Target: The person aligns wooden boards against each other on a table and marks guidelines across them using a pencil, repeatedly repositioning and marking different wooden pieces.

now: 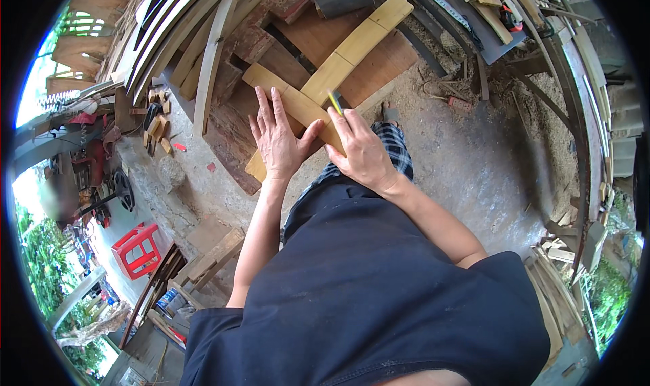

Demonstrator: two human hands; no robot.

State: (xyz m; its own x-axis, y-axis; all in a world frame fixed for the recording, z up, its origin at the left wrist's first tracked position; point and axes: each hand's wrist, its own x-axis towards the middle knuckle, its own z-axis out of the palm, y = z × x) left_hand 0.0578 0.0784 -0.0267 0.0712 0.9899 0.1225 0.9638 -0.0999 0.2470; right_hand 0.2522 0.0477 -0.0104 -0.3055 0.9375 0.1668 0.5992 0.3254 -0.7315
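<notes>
My left hand (275, 142) rests with spread fingers on a light yellow wooden board (275, 80) over the bench. My right hand (355, 149), near the right end of that board, is closed on a slim yellow tool (334, 100) with a dark part; its exact kind is unclear. A second yellow board (362, 42), crossed by thin lines, runs away toward the upper right at an angle to the first. Both lie over brown wooden panels (379, 71), and the fingers of my right hand partly hide the first board's end.
A dark cylinder (343, 0) lies at the bench's back. Long wood strips (213, 61) lean at upper left, with small offcuts (157, 129) below. A red plastic stool (135, 247) stands at left. Dark strips and sawdust (450, 48) lie at upper right, with more timber along the right rim.
</notes>
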